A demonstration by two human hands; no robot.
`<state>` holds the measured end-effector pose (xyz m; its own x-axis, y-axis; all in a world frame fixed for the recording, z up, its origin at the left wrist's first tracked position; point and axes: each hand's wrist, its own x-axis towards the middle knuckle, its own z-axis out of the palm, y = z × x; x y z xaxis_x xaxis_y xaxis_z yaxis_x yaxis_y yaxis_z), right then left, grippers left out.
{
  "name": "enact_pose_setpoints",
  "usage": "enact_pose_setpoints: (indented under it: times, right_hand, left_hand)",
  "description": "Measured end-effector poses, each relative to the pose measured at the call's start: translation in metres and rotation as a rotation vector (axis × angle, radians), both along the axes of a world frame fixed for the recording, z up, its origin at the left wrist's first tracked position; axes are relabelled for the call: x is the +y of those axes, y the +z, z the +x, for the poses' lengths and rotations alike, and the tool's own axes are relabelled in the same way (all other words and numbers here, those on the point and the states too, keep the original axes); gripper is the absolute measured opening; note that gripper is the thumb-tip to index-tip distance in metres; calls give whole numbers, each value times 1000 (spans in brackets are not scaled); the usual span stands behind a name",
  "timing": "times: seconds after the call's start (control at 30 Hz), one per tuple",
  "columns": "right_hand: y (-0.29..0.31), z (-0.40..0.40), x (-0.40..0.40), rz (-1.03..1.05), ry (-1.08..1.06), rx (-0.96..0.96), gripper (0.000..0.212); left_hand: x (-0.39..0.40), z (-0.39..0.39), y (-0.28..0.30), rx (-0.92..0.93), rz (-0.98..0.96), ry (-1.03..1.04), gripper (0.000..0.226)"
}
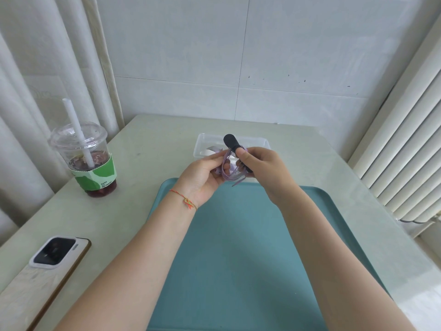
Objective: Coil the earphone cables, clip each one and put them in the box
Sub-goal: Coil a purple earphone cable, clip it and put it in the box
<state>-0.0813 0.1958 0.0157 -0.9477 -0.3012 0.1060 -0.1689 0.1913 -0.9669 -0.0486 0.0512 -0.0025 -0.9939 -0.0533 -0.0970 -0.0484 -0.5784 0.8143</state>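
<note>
Above the tray (238,259), clipping the purple cable (226,172).
Left hand (202,177) pinches the limp, springy coil; right hand (260,168) squeezes the black clip (232,142); grip across all loops.

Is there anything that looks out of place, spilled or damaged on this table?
Nothing is spilled or damaged. One loose end of the purple earphone cable sticks out below the coil, between the left hand and the right hand, which holds the black clip. The drink cup stands upright.

Bare forearms, red braided bracelet (183,199) (left wrist)
</note>
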Motion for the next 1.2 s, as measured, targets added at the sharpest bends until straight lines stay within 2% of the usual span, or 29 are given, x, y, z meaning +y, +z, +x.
enact_pose_setpoints:
  times: [0.17, 0.23, 0.3, 0.4, 0.53, 0.67, 0.83, 1.0, 1.07, 1.1, 1.17, 1.2]
  right_hand:
    - [9, 1, 9, 236, 58, 76, 21]
    - [16, 4, 10, 348, 105, 100, 19]
    - [25, 5, 7, 420, 138, 126, 23]
    - [42, 8, 0, 441, 183, 142, 24]
    - [59, 12, -6, 430, 276, 165, 19]
    - [72, 9, -9, 495, 280, 215, 18]
    - [81, -3, -8, 542, 217, 271, 20]
    - [77, -18, -11, 534, 205, 239, 23]
    - [74, -26, -11, 515, 164, 243, 22]
    - [73, -31, -9, 495, 128, 258, 20]
    - [71, -44, -5, 467, 28, 295, 17]
    - [70, -49, -3, 472, -19, 308, 18]
  left_hand:
    - [-8, 1, -2, -51, -216, -8, 28]
    - [-14, 2, -2, 39, -310, -24, 29]
    - [-21, 2, 0, 180, -371, -154, 38]
    - [-26, 4, 0, 377, -533, -322, 28]
    - [-25, 9, 1, 306, -503, -293, 34]
    - [-13, 13, 8, 300, -517, -271, 15]
    - [-17, 11, 15, 194, -488, -260, 25]
    - [-19, 0, 20, 124, -539, -246, 22]
    - [-23, -8, 22, 99, -655, -195, 25]
    - [-24, -13, 22, 89, -723, -117, 34]
    - [-29, -25, 23, 70, -855, 126, 43]
    - [-33, -29, 21, 65, -955, 273, 34]
